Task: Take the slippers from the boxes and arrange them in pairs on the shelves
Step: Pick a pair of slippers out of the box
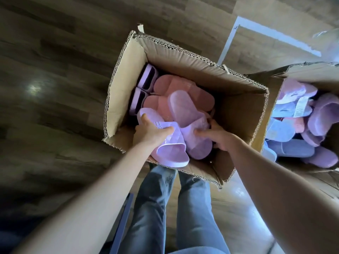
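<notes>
Open box (124, 70) on the floor. Left hand (150, 132) has its fingers curled round a lilac slipper (172, 153) at the near-left corner (heel end over the rim). Right hand (218, 136) grips the second lilac slipper (185, 110), which lies on pink slippers (176, 87) inside. Second box (275, 85) far right, piled with mixed slippers (322, 114).

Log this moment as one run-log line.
stage: picking from box | left hand: grips lilac slipper | right hand: grips second lilac slipper | pink slippers: lying in box | second box: untouched
</notes>
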